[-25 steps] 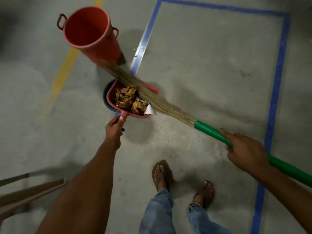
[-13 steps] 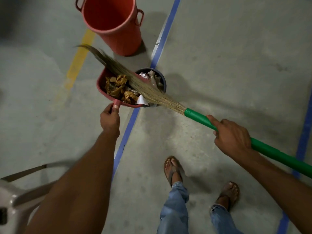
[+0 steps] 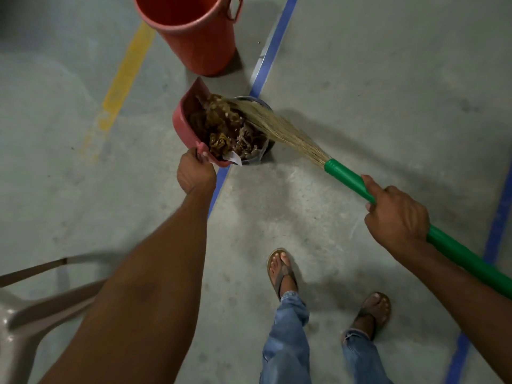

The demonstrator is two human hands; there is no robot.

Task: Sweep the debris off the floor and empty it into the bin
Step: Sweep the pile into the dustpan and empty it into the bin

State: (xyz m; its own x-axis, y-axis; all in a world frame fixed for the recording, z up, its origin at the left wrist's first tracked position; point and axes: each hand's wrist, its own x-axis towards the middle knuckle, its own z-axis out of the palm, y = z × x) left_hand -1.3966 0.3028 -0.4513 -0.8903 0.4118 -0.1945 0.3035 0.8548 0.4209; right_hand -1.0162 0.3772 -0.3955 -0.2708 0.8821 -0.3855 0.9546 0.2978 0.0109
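Note:
My left hand [image 3: 195, 173] grips the handle of a red dustpan [image 3: 183, 121], tipped on its side over a small dark bin [image 3: 264, 151] on the floor. Brown crumpled debris [image 3: 227, 128] and a white paper scrap fill the pan and spill toward the bin, which is mostly hidden beneath them. My right hand [image 3: 394, 217] holds the green handle of a broom [image 3: 346, 176]; its straw bristles lie across the debris and the bin's rim.
A large red bucket [image 3: 199, 31] stands just beyond the bin. Blue tape lines [image 3: 277, 42] and a yellow line [image 3: 124, 76] mark the concrete floor. A beige plastic chair [image 3: 30, 314] is at lower left. My sandalled feet [image 3: 282, 270] are below.
The dustpan has tilted from nearly level onto its side over the small bin. The broom bristles have swung down onto the debris. The view has moved closer to the bin.

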